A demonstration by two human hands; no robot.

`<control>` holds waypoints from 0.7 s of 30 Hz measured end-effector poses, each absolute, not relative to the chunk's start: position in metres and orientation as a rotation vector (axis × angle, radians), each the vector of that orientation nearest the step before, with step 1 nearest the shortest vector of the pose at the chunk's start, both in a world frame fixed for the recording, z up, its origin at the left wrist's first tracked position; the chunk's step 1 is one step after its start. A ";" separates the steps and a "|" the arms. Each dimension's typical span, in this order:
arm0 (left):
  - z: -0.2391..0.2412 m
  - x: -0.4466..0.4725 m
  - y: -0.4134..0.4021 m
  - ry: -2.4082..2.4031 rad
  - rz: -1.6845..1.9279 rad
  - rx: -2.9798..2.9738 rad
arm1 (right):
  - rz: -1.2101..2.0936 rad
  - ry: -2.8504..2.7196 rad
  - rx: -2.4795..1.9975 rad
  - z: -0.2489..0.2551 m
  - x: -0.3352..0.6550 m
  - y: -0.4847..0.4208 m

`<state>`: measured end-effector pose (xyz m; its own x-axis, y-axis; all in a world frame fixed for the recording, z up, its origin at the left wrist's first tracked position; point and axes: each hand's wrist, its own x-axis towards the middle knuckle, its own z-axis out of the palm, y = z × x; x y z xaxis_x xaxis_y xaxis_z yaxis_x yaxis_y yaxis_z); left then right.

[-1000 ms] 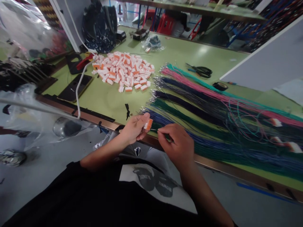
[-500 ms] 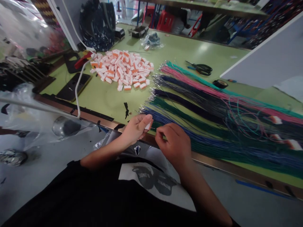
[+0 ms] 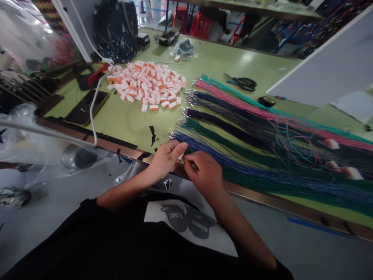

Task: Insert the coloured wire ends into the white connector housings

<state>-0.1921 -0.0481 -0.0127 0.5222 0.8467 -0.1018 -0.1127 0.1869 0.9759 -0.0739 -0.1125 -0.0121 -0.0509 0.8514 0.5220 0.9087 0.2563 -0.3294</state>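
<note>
My left hand (image 3: 167,157) is closed on a small white connector housing (image 3: 180,156), held between thumb and fingers above the table's front edge. Close beside it, my right hand (image 3: 205,169) is pinched with its fingertips almost at the housing; what sits in that pinch is too small to make out. Just beyond my hands lie the metal-tipped ends of a blue wire bundle (image 3: 198,145) and a green wire bundle (image 3: 204,132). A heap of white and orange connector housings (image 3: 148,83) lies farther back on the green table (image 3: 128,120).
Black, pink and teal wires (image 3: 233,93) run off to the right, with several wired connectors (image 3: 352,172) on top. Behind them are black-handled cutters (image 3: 243,83) and a roll of black tape (image 3: 266,101). A phone (image 3: 86,107) and a white cable (image 3: 92,112) lie left.
My right hand has moved left, closing the gap to the connector housing in my left hand. The whole view has shifted slightly.
</note>
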 end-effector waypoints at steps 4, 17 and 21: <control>-0.013 -0.196 -0.045 0.652 0.767 1.209 | 0.008 -1.824 -1.591 -0.007 -0.071 -0.115; -0.018 -0.201 -0.045 0.685 0.675 1.248 | -0.010 -1.814 -1.638 -0.013 -0.075 -0.117; -0.018 -0.201 -0.045 0.634 0.740 1.167 | -0.011 -1.817 -1.634 -0.010 -0.075 -0.115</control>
